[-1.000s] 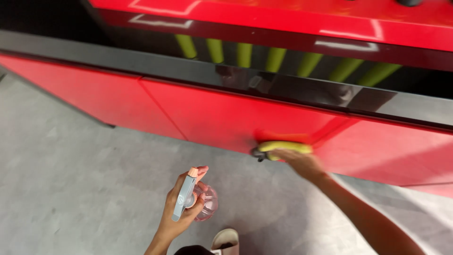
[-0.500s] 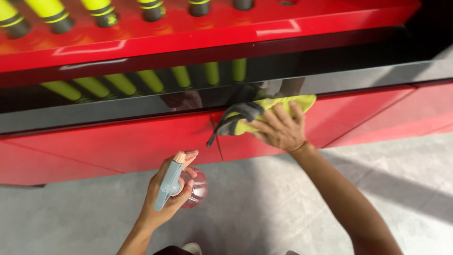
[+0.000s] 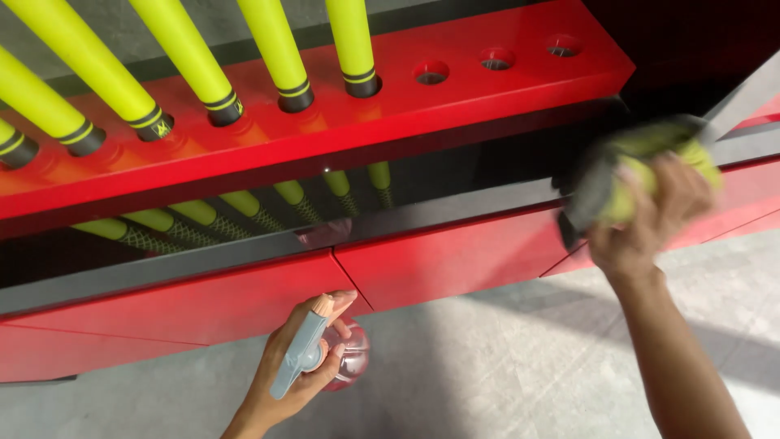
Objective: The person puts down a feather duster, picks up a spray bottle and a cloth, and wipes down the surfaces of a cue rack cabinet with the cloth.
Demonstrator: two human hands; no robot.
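Red glossy rack (image 3: 487,89) with a row of round holes on top; four holes at left-centre hold yellow-green poles (image 3: 276,45), three at right show nothing in them. Black ledge (image 3: 455,215) below. Right hand (image 3: 650,215), blurred, fingers clamped on yellow-green cloth (image 3: 650,158) against the ledge. Left hand (image 3: 301,366) lower down, fingers wrapped around clear pinkish spray bottle (image 3: 345,354), over grey floor (image 3: 487,374); contents unclear.

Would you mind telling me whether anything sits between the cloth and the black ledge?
Nothing visible does: the right hand holds the cloth right at the black ledge; blur hides actual contact.
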